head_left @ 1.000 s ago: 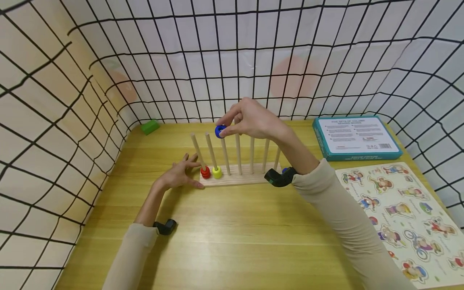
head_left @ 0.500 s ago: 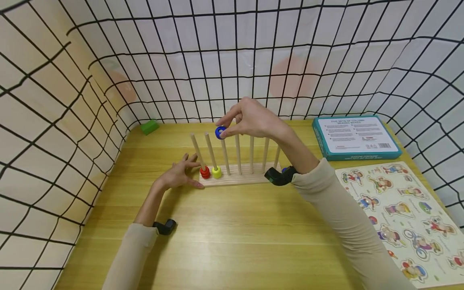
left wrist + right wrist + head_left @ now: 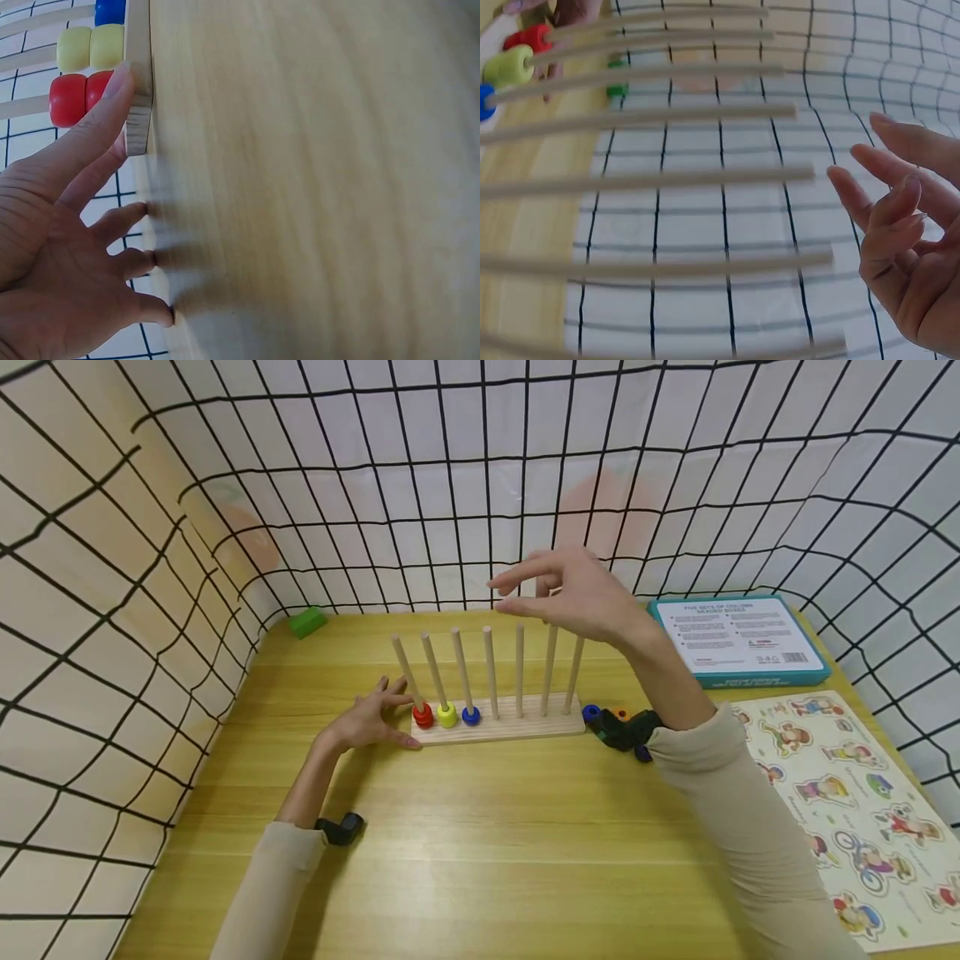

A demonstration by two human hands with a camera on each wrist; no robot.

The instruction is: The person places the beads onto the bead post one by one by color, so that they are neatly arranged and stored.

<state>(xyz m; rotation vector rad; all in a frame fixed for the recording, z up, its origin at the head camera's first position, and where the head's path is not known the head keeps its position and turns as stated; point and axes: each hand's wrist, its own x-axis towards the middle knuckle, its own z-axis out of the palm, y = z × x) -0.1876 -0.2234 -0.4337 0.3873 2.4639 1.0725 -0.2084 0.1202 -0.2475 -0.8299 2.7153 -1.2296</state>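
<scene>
A wooden bead rack (image 3: 525, 727) with several upright pegs stands on the table. Red beads (image 3: 423, 716) sit at the foot of its leftmost peg, yellow beads (image 3: 447, 717) on the second, and a blue bead (image 3: 471, 717) on the third. My left hand (image 3: 363, 722) holds the rack's left end between thumb and index finger; its other fingertips touch the table, as the left wrist view shows. My right hand (image 3: 577, 593) hovers over the pegs on the right, holding nothing, its fingers apart from the thumb. In the right wrist view the pegs (image 3: 645, 182) run beside that hand.
Loose beads, a blue one (image 3: 592, 713) and an orange one (image 3: 622, 714) among them, lie right of the rack, partly hidden by the wrist camera. A green block (image 3: 307, 622) lies back left, a teal box (image 3: 750, 643) back right, a picture board (image 3: 862, 802) in front of it. Black netting (image 3: 450, 518) surrounds the table.
The blue bead has left my right hand and now rests at the foot of the third peg. That hand has moved right and its fingers have parted. The left hand stays put.
</scene>
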